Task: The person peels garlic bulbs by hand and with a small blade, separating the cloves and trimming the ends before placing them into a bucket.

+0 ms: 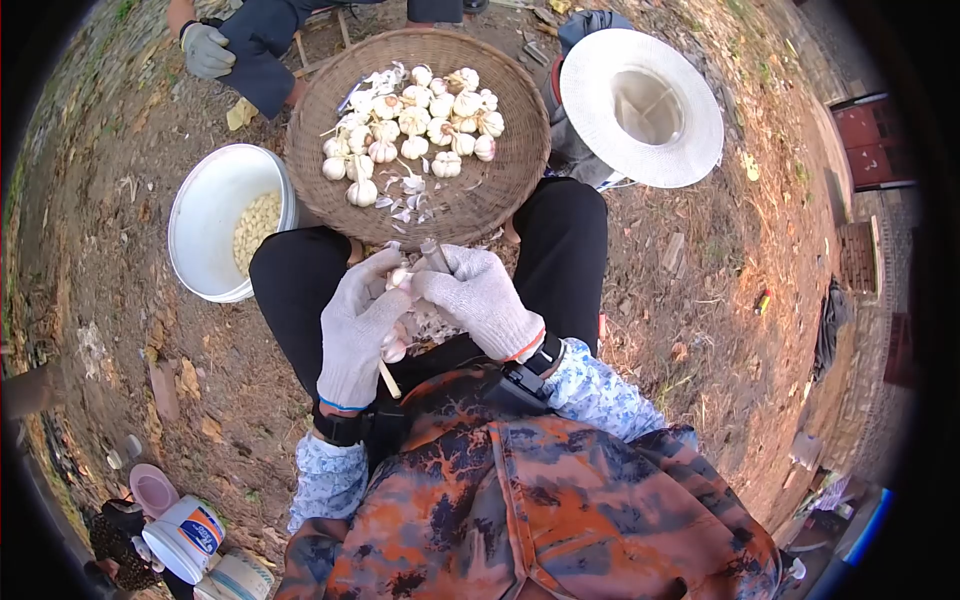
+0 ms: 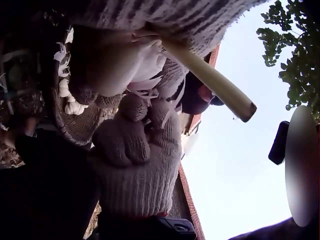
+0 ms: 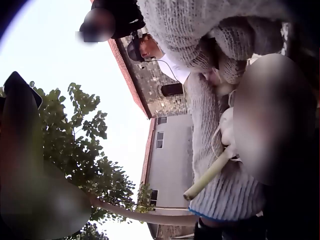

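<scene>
In front of the lap, my gloved left hand (image 1: 355, 325) grips a garlic bulb (image 1: 395, 347) whose pale cut stem (image 1: 389, 380) sticks out below. The left wrist view shows this bulb (image 2: 120, 67) up close, with loose skin strips at the stem's base. My gloved right hand (image 1: 475, 298) meets the left one at the bulb, fingers curled. A short grey-brown rod-like piece (image 1: 434, 256) pokes up from its grasp; its lower end is hidden. Between the fingertips shows a pinkish-white clove (image 1: 399, 278).
A round woven basket (image 1: 310, 190) ahead holds many garlic bulbs (image 1: 412, 120) and skin scraps. Left of it stands a white bucket (image 1: 185, 235) with peeled cloves (image 1: 257, 228). A white hat (image 1: 690, 110) lies right. Another person's gloved hand (image 1: 207, 50) rests on a knee opposite.
</scene>
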`<state>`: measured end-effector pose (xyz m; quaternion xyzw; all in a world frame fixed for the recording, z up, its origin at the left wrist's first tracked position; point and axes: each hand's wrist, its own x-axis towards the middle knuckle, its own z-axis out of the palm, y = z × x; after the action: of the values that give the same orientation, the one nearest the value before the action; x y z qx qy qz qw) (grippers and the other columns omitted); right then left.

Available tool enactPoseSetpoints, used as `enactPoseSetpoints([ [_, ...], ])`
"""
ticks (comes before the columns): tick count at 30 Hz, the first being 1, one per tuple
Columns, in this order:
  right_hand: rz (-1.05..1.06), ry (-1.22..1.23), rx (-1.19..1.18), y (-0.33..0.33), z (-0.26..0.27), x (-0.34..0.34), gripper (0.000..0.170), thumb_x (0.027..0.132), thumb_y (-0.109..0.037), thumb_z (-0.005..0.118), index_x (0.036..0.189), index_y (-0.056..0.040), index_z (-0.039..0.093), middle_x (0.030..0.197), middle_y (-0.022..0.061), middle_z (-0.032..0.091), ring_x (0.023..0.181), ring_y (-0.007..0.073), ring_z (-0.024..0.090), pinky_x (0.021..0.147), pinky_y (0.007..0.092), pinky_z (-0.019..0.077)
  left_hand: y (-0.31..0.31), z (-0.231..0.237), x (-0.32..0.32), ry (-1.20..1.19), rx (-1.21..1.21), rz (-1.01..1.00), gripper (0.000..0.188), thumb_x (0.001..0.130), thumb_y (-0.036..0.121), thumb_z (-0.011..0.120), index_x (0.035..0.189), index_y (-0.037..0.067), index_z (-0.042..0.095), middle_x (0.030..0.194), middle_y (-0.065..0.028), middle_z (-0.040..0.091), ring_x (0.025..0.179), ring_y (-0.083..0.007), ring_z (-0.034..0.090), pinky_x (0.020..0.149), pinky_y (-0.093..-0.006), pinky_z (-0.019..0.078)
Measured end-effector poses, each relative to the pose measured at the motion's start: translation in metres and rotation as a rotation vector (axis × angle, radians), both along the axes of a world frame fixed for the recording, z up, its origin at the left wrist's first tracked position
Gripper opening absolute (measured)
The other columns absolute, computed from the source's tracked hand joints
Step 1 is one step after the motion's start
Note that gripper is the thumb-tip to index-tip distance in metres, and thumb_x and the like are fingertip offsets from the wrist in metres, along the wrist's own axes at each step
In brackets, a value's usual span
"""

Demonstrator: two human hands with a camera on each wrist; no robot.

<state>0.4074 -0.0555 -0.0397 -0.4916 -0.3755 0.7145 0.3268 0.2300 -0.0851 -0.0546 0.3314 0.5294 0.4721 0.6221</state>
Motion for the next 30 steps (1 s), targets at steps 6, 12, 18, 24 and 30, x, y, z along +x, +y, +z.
enactPoseSetpoints([
  [6,0.030,0.311,-0.131,0.000,0.003,0.004,0.012,0.093,-0.012,0.072,0.096,-0.0002,0.071,0.073,0.0003,0.064,0.056,0.0043,0.050,0.049,0.0233,0.0369,0.001,0.026,-0.004,-0.236,-0.220,-0.105,0.036,0.107,0.025,0.053,0.126,-0.005,0.060,0.085,-0.0092,0.066,0.054,-0.0193,0.064,0.043,-0.0307,0.0497],
  [12,-0.010,0.636,-0.315,0.000,-0.010,0.010,0.013,0.093,-0.011,0.067,0.096,0.0007,0.068,0.067,0.0016,0.059,0.045,0.0054,0.044,0.043,0.0227,0.0315,-0.005,0.015,-0.006,-0.645,-0.234,0.035,0.047,0.111,0.038,0.044,0.121,-0.004,0.061,0.074,-0.0076,0.061,0.049,-0.0193,0.057,0.040,-0.0317,0.0467],
  [18,0.029,0.692,-0.320,0.013,-0.017,0.027,0.019,0.094,-0.012,0.064,0.103,0.0039,0.068,0.075,0.0108,0.066,0.048,0.0126,0.054,0.049,0.0279,0.0428,0.001,0.006,-0.023,-1.036,-0.237,-0.165,0.044,0.114,0.040,0.036,0.134,0.008,0.058,0.067,0.0014,0.046,0.044,-0.0092,0.041,0.036,-0.0266,0.0323],
  [24,0.332,-0.374,0.266,0.006,0.005,0.013,0.041,0.100,-0.024,0.068,0.131,0.0011,0.061,0.098,0.0118,0.070,0.087,0.0203,0.066,0.080,0.0362,0.0543,-0.003,0.022,-0.012,-0.470,-0.265,0.101,0.051,0.113,0.047,0.036,0.147,0.011,0.049,0.062,0.0018,0.042,0.038,-0.0074,0.032,0.032,-0.0258,0.0226],
  [30,0.344,-0.309,0.489,0.001,0.002,0.000,0.036,0.102,-0.026,0.064,0.129,-0.0030,0.062,0.099,0.0144,0.071,0.088,0.0283,0.070,0.078,0.0405,0.0550,-0.003,0.011,-0.021,-0.890,-0.213,-0.100,0.049,0.113,0.043,0.039,0.147,0.009,0.050,0.067,0.0004,0.052,0.042,-0.0080,0.038,0.035,-0.0244,0.0277],
])
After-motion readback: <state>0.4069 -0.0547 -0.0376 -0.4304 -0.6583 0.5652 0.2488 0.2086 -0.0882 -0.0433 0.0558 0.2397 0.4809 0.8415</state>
